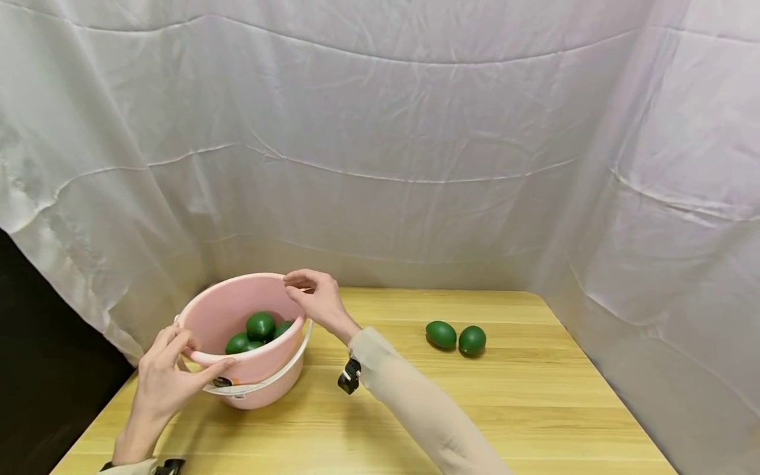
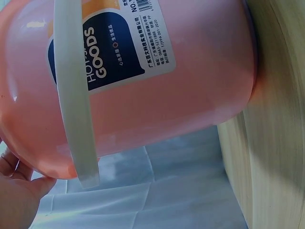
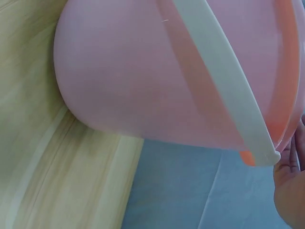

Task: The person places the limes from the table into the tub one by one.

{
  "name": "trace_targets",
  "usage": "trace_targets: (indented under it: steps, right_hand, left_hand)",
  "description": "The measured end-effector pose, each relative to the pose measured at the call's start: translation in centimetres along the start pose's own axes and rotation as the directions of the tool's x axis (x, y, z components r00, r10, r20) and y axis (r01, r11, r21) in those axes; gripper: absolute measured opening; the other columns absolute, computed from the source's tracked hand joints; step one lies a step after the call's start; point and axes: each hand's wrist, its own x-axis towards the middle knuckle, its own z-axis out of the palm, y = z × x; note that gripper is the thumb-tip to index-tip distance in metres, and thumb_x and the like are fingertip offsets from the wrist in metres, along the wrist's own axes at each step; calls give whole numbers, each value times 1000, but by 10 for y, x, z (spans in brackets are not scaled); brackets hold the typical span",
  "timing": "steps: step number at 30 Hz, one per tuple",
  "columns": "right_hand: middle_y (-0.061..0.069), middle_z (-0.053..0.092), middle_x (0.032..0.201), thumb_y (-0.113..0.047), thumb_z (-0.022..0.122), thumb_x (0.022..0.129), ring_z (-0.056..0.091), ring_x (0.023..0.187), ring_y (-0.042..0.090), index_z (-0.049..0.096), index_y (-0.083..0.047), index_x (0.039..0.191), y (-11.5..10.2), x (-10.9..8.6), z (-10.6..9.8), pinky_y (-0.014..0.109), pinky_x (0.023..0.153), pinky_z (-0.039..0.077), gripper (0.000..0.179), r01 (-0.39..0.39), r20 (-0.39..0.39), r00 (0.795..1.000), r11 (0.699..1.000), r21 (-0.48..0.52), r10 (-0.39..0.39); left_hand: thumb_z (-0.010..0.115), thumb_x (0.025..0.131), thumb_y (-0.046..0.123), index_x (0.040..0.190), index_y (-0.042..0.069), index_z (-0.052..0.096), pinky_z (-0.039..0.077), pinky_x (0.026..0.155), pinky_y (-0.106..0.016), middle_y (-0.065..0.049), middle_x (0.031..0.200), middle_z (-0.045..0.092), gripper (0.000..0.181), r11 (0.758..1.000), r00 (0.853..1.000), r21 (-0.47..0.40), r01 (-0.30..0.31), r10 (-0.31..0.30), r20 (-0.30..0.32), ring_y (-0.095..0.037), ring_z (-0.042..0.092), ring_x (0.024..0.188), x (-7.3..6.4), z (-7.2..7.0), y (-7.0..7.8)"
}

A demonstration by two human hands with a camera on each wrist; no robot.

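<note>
A pink plastic bucket (image 1: 276, 371) stands on the left part of the table, with several dark green, lime-like fruits (image 1: 260, 326) inside. My left hand (image 1: 163, 379) grips the bucket's near-left rim, thumb along the outside and fingers over the edge. On the opposite side, my right hand (image 1: 320, 303) pinches the far-right rim. A white handle (image 2: 76, 95) hangs down across the bucket's front, over a printed label (image 2: 114, 47). The right wrist view shows the handle's end (image 3: 267, 157) close to the right hand's fingers. The fruits lowest in the bucket are partly hidden.
Two more green fruits, an oval one (image 1: 441, 335) and a rounder one (image 1: 472, 340), lie side by side on the wooden table (image 1: 534, 409), right of the bucket. Pale grey curtains (image 1: 404, 165) hang behind the table and along its sides.
</note>
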Motion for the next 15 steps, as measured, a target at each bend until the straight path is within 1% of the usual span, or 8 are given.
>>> trace_targets:
  steps: [1, 4, 8, 11, 15]
  right_hand:
    - [3, 74, 103, -13, 70, 91, 68, 91, 6, 72, -11, 108, 1, -1, -1, 19, 82, 54, 17, 6, -9, 1000, 1000, 6, -6]
    - [3, 74, 105, -17, 69, 92, 69, 94, 10, 73, -12, 109, 3, -6, -5, 20, 83, 54, 17, 8, -23, 1000, 1000, 12, -8]
    - [4, 74, 107, -19, 68, 93, 70, 97, 14, 72, -10, 111, 4, -12, -13, 21, 83, 54, 20, -10, -22, 1000, 1000, 2, 10]
    - [6, 74, 107, -18, 67, 93, 70, 97, 16, 72, -8, 112, 8, -16, -20, 21, 83, 55, 22, -11, -22, 1000, 1000, -18, 11]
    - [9, 73, 108, -16, 67, 93, 69, 98, 13, 71, -6, 113, 15, -22, -29, 22, 85, 55, 23, 2, -14, 1000, 998, -56, -2]
  left_hand:
    - [97, 46, 28, 69, 9, 50, 31, 97, -2, -3, 82, 47, 56, 1000, 1000, -3, 1, -1, 2, 9, 45, 107, 0, 0, 0]
    - [96, 48, 31, 70, 9, 50, 30, 103, -4, -2, 82, 48, 55, 1000, 1000, -11, 2, -2, 8, 12, 43, 110, -1, 0, -1]
    - [95, 51, 36, 70, 8, 51, 30, 105, -4, -2, 83, 48, 56, 1000, 1000, -15, 1, -1, 11, 15, 42, 111, -1, 0, -2]
    - [95, 51, 36, 71, 8, 51, 30, 105, -5, -4, 83, 49, 56, 1000, 1000, -16, 9, -9, 17, 14, 41, 109, -1, -1, -2]
    - [97, 48, 35, 70, 9, 51, 31, 102, -4, -5, 83, 49, 57, 1000, 1000, -15, 8, -8, 1, 5, 47, 111, 0, 0, -1]
